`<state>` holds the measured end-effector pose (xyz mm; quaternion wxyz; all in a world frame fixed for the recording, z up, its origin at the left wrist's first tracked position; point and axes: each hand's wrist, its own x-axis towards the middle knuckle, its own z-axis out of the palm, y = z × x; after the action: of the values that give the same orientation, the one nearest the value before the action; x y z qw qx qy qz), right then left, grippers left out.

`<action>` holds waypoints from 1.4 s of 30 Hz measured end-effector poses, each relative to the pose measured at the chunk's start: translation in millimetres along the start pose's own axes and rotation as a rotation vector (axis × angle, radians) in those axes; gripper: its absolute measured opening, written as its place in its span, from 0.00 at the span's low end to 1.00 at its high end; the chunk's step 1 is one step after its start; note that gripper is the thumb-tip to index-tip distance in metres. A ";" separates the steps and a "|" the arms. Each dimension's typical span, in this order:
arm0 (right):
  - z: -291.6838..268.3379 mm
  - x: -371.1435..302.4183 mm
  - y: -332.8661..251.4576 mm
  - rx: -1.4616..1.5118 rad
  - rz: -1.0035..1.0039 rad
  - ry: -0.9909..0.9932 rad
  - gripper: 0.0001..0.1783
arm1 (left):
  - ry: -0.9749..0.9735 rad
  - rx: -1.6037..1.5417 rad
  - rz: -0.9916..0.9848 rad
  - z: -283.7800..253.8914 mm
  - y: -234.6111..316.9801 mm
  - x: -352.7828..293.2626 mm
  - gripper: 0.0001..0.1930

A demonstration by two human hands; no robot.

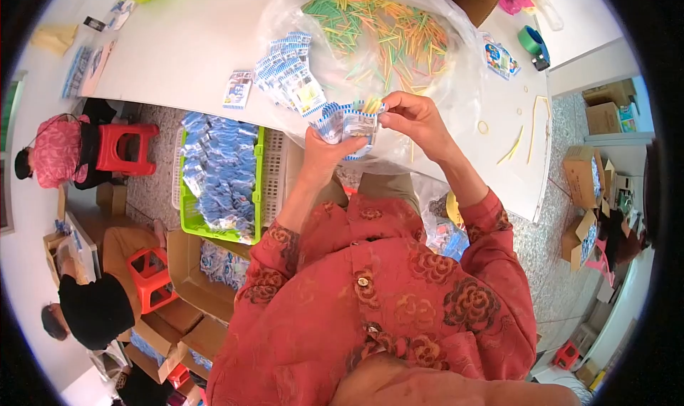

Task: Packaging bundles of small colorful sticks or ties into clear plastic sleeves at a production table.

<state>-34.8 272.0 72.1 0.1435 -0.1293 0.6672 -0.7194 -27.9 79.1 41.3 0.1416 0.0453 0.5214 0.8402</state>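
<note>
My left hand [322, 153] is closed around several small blue-and-white packets, its thumb lying across the front packet [360, 126]. From that packet's top stick out thin yellow-green sticks [371, 105]. At the packet's upper right corner, my right hand [422, 124] pinches the edge with thumb and forefinger, right beside the sticks. Whether a stick is also in this pinch I cannot tell. Just beyond my left hand, a fanned stack of matching packets [288, 74] lies on the table. A single packet [237, 89] rests to its left.
Green and orange sticks [388, 32] lie heaped on a clear plastic bag [281, 7] on the white table [171, 57]. Left of me stands a green crate [258, 185] of blue packets. Tape [530, 41] sits at the far right. Other people are at the left, near red stools [127, 149].
</note>
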 end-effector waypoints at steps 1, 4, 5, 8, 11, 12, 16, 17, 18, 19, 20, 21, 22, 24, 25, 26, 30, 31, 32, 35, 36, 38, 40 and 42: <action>6.0 0.9 0.0 0.036 -0.014 0.035 0.06 | 0.015 0.005 0.006 -3.2 -0.9 -3.0 0.20; 9.2 1.5 0.8 0.102 -0.049 0.075 0.03 | 0.036 -0.036 0.042 -2.8 2.0 -8.6 0.19; 10.6 1.4 1.6 0.136 -0.067 0.078 0.03 | 0.049 -0.082 0.067 -3.2 3.1 -11.1 0.19; 12.8 -4.2 -5.4 0.188 -0.062 0.110 0.03 | 0.090 -0.101 0.069 -11.1 -2.1 -15.1 0.17; 7.2 -8.3 -7.3 0.158 -0.151 0.211 0.04 | 0.190 -0.156 0.050 -18.6 -2.5 -20.9 0.15; 4.1 -9.1 -4.3 0.157 -0.151 0.211 0.04 | 0.189 -0.157 0.051 -21.8 -3.2 -22.2 0.15; -8.1 -3.0 43.4 -0.304 -0.313 0.383 0.04 | 0.275 -0.107 0.076 -39.0 -11.0 -25.4 0.15; -10.9 0.5 61.0 -0.418 -0.304 0.402 0.04 | 0.315 -0.099 0.052 -42.8 -12.8 -26.6 0.14; -17.5 0.5 74.6 -0.579 -0.126 0.346 0.03 | 0.313 -0.099 0.048 -43.3 -11.1 -29.0 0.14; -23.7 0.7 92.5 -0.577 -0.124 0.348 0.03 | 0.275 -0.109 0.043 -42.4 -6.5 -31.5 0.14; -22.7 4.1 99.6 -0.430 -0.128 0.351 0.02 | 0.245 -0.120 0.045 -42.0 -2.6 -34.4 0.13; -23.0 6.8 106.0 -0.283 -0.130 0.351 0.02 | 0.253 -0.120 0.051 -42.2 0.2 -36.3 0.13; -28.8 8.3 109.3 -0.280 -0.132 0.341 0.02 | 0.247 -0.124 0.042 -42.7 2.7 -38.1 0.13; -15.1 20.5 73.9 -0.343 -0.073 0.296 0.03 | 0.261 -0.121 0.045 -50.6 5.3 -45.1 0.13; -10.0 29.4 75.4 -0.339 -0.078 0.288 0.03 | 0.271 -0.094 0.029 -55.1 3.1 -47.6 0.13; -7.5 40.4 78.3 -0.200 -0.129 0.233 0.03 | 0.276 -0.068 0.011 -56.7 1.7 -48.1 0.13; 14.0 85.2 92.8 -0.034 -0.096 0.105 0.04 | 0.366 -0.085 0.000 -58.2 2.0 -53.2 0.13; 18.9 96.7 99.2 -0.031 -0.094 0.099 0.04 | 0.364 -0.046 0.015 -59.2 3.4 -53.6 0.13; 23.3 109.4 108.1 -0.036 -0.087 0.091 0.05 | 0.364 -0.006 0.029 -61.1 3.6 -53.5 0.13; 33.4 135.4 109.3 -0.249 -0.182 0.134 0.08 | 0.427 -0.002 0.061 -65.6 3.1 -51.1 0.15; 38.1 139.6 106.0 -0.457 -0.289 0.199 0.10 | 0.438 0.007 0.047 -65.7 4.3 -50.4 0.15; 49.9 137.4 91.4 -0.483 -0.346 0.217 0.10 | 0.452 0.027 0.059 -67.2 5.4 -48.8 0.15; 61.2 124.5 66.1 -0.512 -0.405 0.236 0.10 | 0.463 0.044 0.074 -69.5 4.6 -46.3 0.14; 67.8 101.4 39.8 -0.294 -0.235 -0.091 0.11 | 0.439 0.107 0.102 -68.4 3.2 -42.5 0.14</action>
<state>-101.7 168.3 37.1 0.0682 -0.2585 0.7382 -0.6194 -3.2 6.6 16.2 -0.0205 -0.1051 0.5805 0.8072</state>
